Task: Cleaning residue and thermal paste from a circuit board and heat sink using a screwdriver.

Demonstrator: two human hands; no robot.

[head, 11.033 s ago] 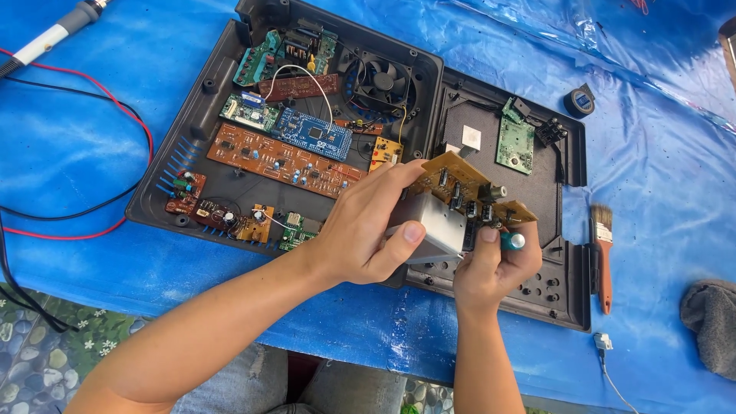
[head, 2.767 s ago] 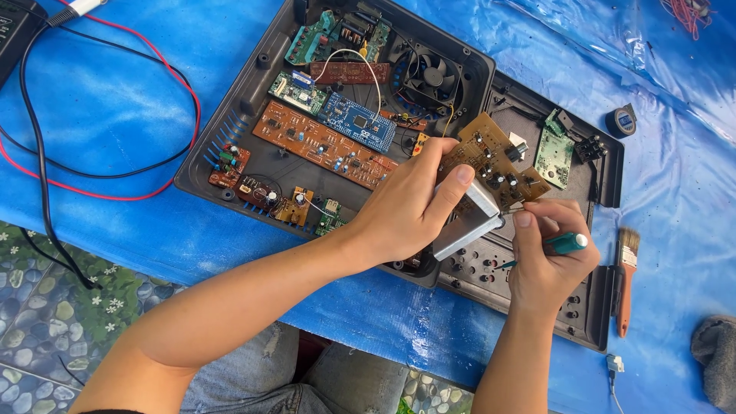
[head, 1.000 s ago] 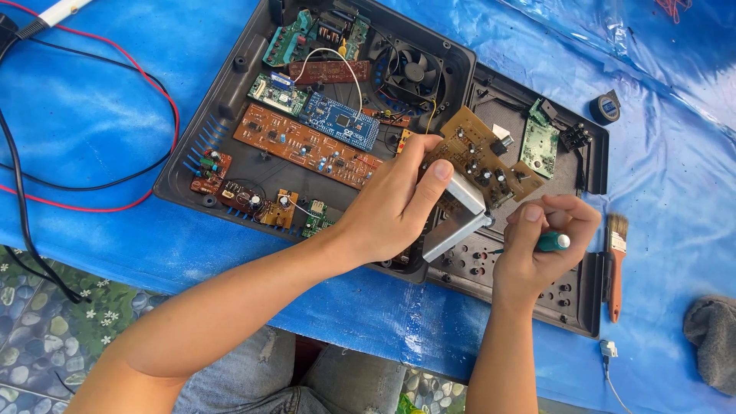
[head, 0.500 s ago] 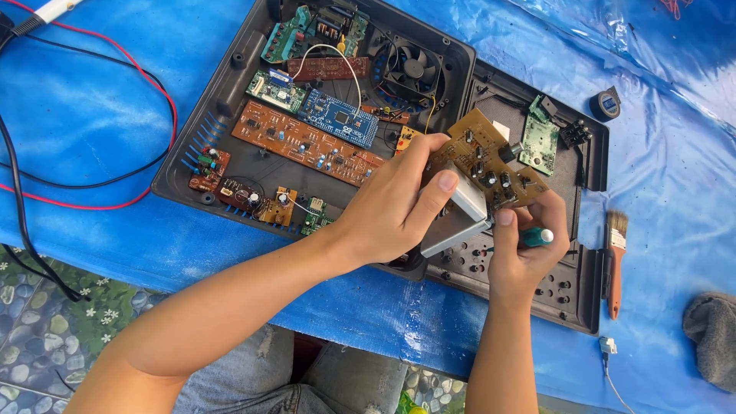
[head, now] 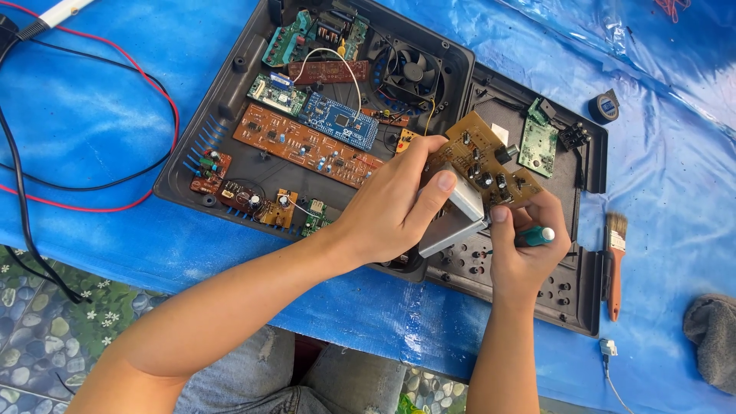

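Observation:
My left hand (head: pixel 387 211) grips a tan circuit board (head: pixel 481 157) with a silver metal block (head: pixel 458 217) fixed under it, held tilted above the open black case (head: pixel 230 115). My right hand (head: pixel 529 249) is closed on a small green-handled screwdriver (head: pixel 535 236), its tip pointing left at the lower edge of the board by the metal block. My right thumb rests on the board's edge. Inside the case lie a blue board (head: pixel 337 120), a long brown board (head: pixel 303 146) and a fan (head: pixel 405 70).
A paintbrush (head: pixel 615 257) lies right of the case on the blue tarp (head: pixel 92 92). A tape roll (head: pixel 604 108) sits at the upper right, a grey cloth (head: pixel 713 341) at the right edge. Red and black wires (head: pixel 115 184) loop at left. A green board (head: pixel 537 146) sits in the case's right half.
Over the last second my right hand moved left and up, bringing the screwdriver against the board's lower edge. My left hand kept hold of the board and block.

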